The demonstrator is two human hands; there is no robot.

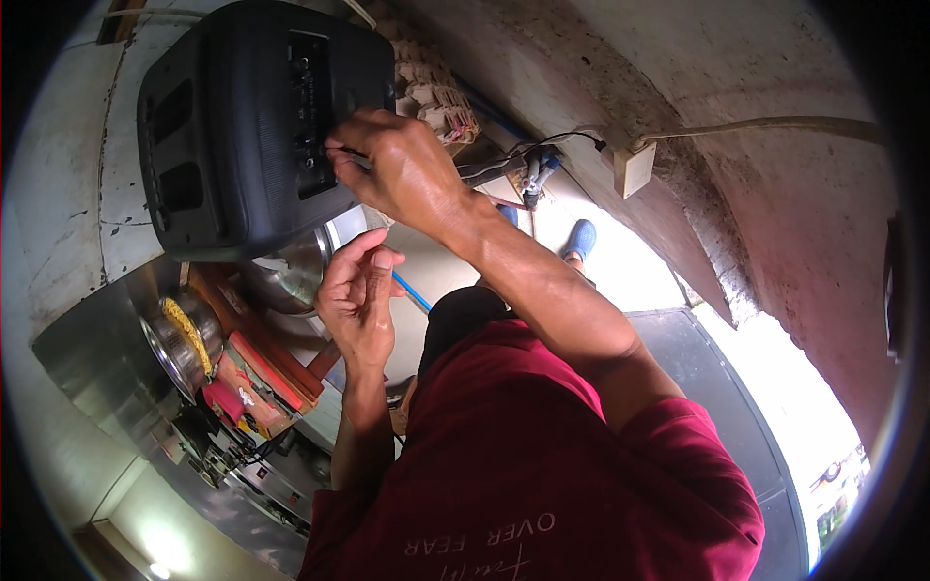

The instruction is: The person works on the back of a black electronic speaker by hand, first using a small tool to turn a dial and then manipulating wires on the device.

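Observation:
A large black box-shaped speaker (260, 126) fills the upper left, with a recessed panel (312, 111) of small knobs and sockets along its face. My right hand (402, 169) is at the lower right of that panel, thumb and fingertips closed together. Something thin and dark shows between them, too small to name. Just below the speaker, my left hand (358, 295) is raised with its fingers loosely bent and apart. Nothing shows in its grasp, and it does not touch the speaker.
A woven basket (436, 97) stands beyond the speaker. Steel pots (179, 339) and a red-edged stack (257, 378) lie to the left below it. A white socket box (635, 169) with cables is on the right wall. Blue slippers (581, 237) show on the floor.

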